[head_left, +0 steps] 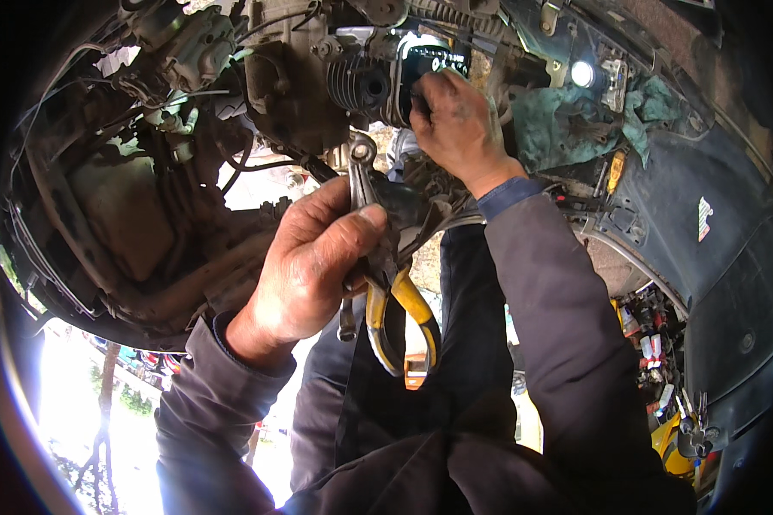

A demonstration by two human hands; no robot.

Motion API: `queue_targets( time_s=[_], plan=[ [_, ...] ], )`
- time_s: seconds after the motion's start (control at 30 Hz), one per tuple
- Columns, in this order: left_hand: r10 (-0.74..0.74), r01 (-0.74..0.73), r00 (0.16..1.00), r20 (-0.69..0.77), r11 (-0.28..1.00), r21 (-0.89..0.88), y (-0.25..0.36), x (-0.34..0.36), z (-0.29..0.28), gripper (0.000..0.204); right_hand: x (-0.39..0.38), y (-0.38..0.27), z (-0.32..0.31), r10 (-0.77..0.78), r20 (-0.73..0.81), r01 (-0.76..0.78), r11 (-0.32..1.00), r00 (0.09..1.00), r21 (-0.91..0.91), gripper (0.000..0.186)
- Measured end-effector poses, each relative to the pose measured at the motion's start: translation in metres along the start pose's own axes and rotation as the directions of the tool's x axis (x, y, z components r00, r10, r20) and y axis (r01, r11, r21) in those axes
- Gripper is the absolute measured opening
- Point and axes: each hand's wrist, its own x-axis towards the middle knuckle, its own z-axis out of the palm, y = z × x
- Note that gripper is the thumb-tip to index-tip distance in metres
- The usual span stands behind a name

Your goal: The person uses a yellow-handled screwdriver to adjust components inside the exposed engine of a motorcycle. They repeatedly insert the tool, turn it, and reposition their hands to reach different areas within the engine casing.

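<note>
My left hand (305, 253) is closed around a pair of pliers (415, 302) with yellow and black handles, which hang downward below the fist. In the same grip is a metal wrench (362, 152), its ring end pointing up past my thumb. My right hand (459, 129) reaches up to the engine, fingers curled against the dark opening beside the finned cylinder (359, 84). What those fingertips pinch, if anything, is hidden behind the hand. Bright light falls on the metal just above my right knuckles.
A teal rag (554, 137) lies right of the engine, near a lit round lamp (583, 74) and a yellow-handled tool (616, 172). Dark body panels (696, 223) curve along the right, with a bunch of keys (700, 429) lower down. A dark frame (129, 206) fills the left.
</note>
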Motion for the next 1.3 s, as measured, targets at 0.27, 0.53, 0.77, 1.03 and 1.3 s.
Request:
queue_targets(
  time_s=[0.27,0.53,0.77,1.03,1.3],
  plan=[
    [-0.043,0.046,0.989,-0.140,0.999,0.020,-0.002,0.007,0.002,0.020,-0.028,-0.042,-0.030,0.470,0.133,-0.468,0.730,0.873,0.498,0.019],
    [-0.017,0.031,0.984,-0.179,0.997,0.074,-0.009,0.046,0.028,0.014,-0.102,-0.094,-0.096,0.078,0.744,-0.565,-0.598,0.664,0.568,0.034],
    [-0.072,0.120,0.988,-0.133,0.910,0.396,-0.016,0.091,0.027,0.035,-0.121,-0.037,-0.089,0.436,0.504,-0.663,0.402,0.745,0.632,0.017],
    [-0.108,0.179,0.971,-0.214,0.920,0.348,-0.018,0.119,0.010,0.028,-0.126,-0.012,-0.083,0.457,0.261,-0.523,0.678,0.850,0.516,0.020],
    [-0.033,0.163,0.975,-0.219,0.776,0.610,-0.001,0.123,0.005,0.023,-0.116,-0.011,-0.072,0.495,0.089,-0.467,0.726,0.865,0.505,0.016]
  ],
)
